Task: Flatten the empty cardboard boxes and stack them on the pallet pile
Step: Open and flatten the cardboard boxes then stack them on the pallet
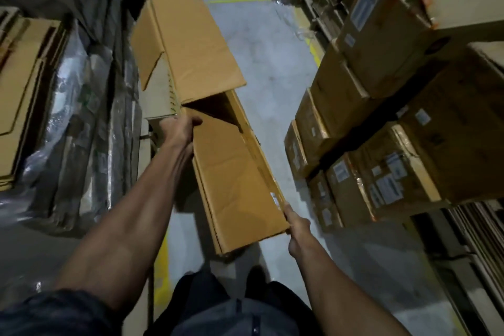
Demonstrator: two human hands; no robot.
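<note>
Grey aisle floor (272,68); cardboard box (231,172), interior dark, contents indiscernible; left hand (181,128) grips rim, right hand (296,224) pinches corner.

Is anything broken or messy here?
Nothing looks broken. The cardboard box held by the left hand and right hand is half folded with its flaps sticking out, which fits flattening it. Crumpled clear plastic wrap lies bunched beside the flattened cardboard stack on the left.

You hold a tan-brown box (218,123) over a pale grey floor (272,63) striped with yellow lines (313,49). Your trousers (218,314) are dark. Brown cartons (381,117) at right carry white labels (364,7).
</note>
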